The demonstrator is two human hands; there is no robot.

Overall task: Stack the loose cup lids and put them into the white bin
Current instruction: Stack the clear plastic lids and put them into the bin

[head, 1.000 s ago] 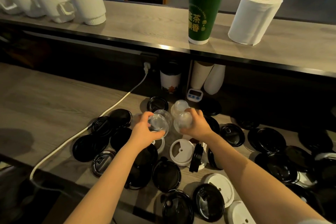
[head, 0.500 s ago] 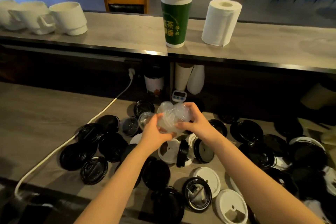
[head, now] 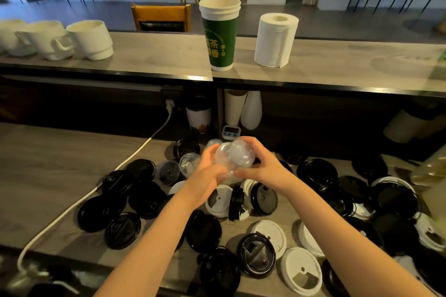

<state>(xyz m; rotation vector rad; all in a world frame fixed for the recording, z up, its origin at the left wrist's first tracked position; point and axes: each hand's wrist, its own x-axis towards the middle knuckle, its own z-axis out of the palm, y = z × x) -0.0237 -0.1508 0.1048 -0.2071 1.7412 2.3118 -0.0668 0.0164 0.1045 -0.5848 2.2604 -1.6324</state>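
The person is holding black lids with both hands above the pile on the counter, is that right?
Not quite. The lids being held are clear, not black. The head view shows the left hand and right hand both holding clear dome lids above the pile on the counter; the black lids lie below.

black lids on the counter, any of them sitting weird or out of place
One black lid stands on its edge beside a white lid in the middle of the pile, while most lids lie flat. Nothing looks spilled or broken.
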